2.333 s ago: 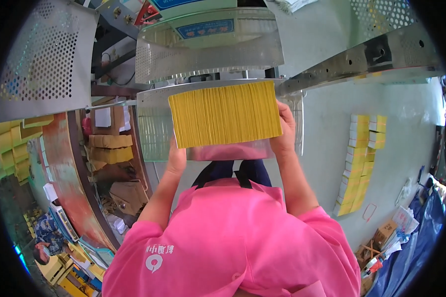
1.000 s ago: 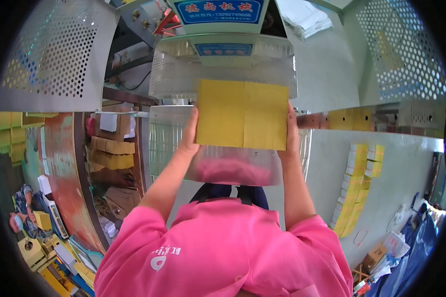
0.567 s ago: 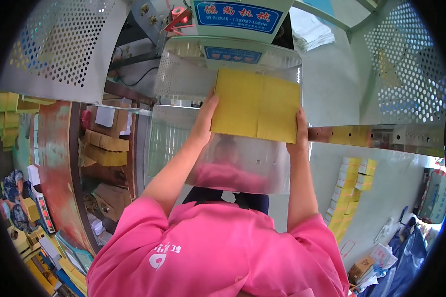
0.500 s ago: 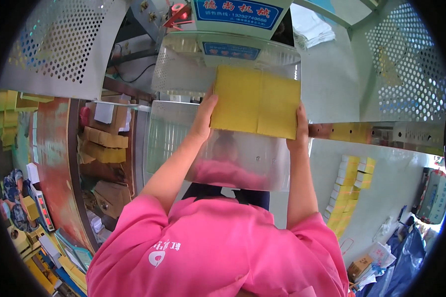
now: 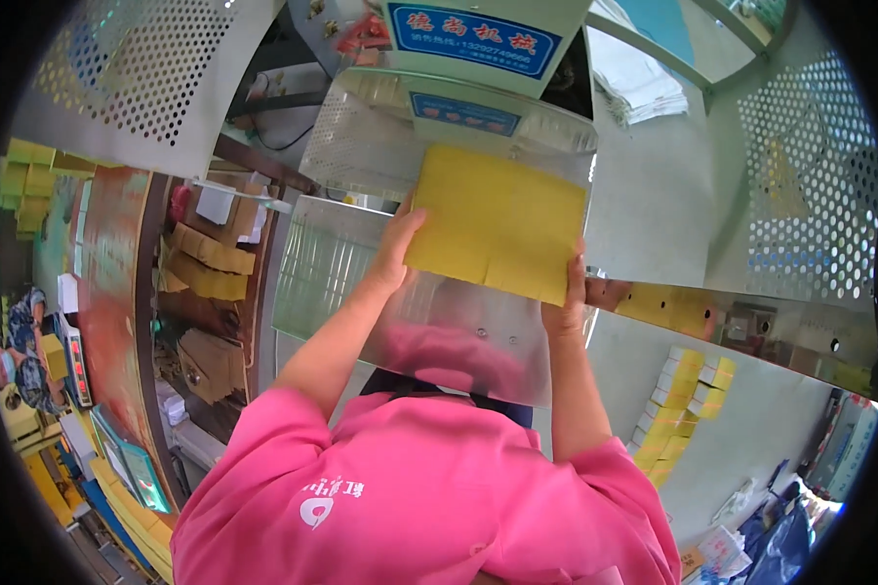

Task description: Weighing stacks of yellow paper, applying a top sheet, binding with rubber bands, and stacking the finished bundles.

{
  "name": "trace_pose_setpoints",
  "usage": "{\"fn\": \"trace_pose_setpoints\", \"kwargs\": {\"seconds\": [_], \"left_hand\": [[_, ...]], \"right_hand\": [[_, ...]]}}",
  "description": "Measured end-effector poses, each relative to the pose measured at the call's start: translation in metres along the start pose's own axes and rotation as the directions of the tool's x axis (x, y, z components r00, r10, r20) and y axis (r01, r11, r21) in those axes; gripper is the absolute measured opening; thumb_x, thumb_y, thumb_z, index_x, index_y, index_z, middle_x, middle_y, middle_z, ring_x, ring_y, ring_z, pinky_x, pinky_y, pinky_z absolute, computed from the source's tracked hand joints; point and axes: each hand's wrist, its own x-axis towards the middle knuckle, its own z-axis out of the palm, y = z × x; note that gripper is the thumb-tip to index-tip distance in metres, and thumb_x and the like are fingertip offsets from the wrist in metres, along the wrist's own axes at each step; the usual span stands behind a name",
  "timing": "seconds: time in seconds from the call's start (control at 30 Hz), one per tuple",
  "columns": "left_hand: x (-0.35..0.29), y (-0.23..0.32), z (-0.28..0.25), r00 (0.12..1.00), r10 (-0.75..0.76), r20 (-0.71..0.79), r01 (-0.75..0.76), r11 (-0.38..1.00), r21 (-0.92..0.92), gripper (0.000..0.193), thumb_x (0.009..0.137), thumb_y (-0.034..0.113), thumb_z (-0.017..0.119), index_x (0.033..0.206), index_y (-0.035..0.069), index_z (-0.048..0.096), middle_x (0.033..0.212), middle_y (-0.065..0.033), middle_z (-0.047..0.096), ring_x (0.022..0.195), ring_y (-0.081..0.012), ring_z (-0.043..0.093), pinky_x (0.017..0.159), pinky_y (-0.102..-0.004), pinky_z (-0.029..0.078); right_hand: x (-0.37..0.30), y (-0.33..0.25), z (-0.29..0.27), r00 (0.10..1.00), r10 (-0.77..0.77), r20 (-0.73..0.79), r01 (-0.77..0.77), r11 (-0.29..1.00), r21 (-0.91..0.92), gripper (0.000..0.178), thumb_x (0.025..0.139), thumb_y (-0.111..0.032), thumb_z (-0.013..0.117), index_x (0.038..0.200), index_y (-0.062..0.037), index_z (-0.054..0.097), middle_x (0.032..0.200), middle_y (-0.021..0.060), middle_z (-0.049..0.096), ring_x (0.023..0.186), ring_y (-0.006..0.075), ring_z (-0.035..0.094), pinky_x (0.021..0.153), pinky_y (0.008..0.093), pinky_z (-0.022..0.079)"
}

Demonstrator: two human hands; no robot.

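Note:
Out in front of me I hold a flat rectangle of yellow paper [image 5: 498,224] between both hands, over a shiny metal table [image 5: 439,331]. My left hand [image 5: 397,246] grips its left edge, thumb on top. At the right edge, near the lower right corner, my right hand [image 5: 566,297] is closed on it the same way. My fingers beneath the paper are hidden, and how many sheets there are I cannot tell. The paper tilts slightly down to the right.
Behind the paper stands a pale machine with a blue sign [image 5: 473,37]. Perforated metal panels [image 5: 137,73] flank it. A metal bar [image 5: 712,322] runs off to the right. Yellow bundles [image 5: 673,409] stack on the floor at right. Left is a shelf with brown paper [image 5: 210,283]; a person [image 5: 34,351] is beyond.
The yellow paper and both hands have come a little closer to me, and the paper's right side now sits lower. The surroundings have shifted in view. Both hands keep their hold.

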Motion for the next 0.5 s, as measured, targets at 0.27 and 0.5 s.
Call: {"fn": "trace_pose_setpoints", "kwargs": {"seconds": [0.27,0.5], "left_hand": [[0.001,-0.014,-0.003,1.000,-0.022,0.006,0.021,0.996,0.086,0.057,0.096,0.030,0.052,0.145,0.004,0.038,0.135,-0.0078,0.050,0.127,-0.0170,0.045,0.106,-0.0324,0.034],[0.016,-0.030,-0.005,0.999,-0.018,0.050,0.012,0.993,0.115,0.052,0.096,0.033,0.055,0.138,0.004,0.047,0.137,-0.0068,0.051,0.130,-0.0199,0.045,0.110,-0.0357,0.032]], "right_hand": [[-0.001,0.009,0.001,0.987,-0.052,-0.155,0.070,0.991,0.112,0.081,0.090,-0.057,0.050,0.146,-0.0007,0.034,0.139,0.0103,0.045,0.128,0.0226,0.042,0.107,0.0365,0.033],[-0.006,0.033,-0.024,0.941,0.064,-0.333,0.019,0.971,0.238,0.061,0.099,-0.046,0.049,0.142,-0.0044,0.042,0.137,0.0063,0.049,0.125,0.0195,0.046,0.104,0.0341,0.037]]}}
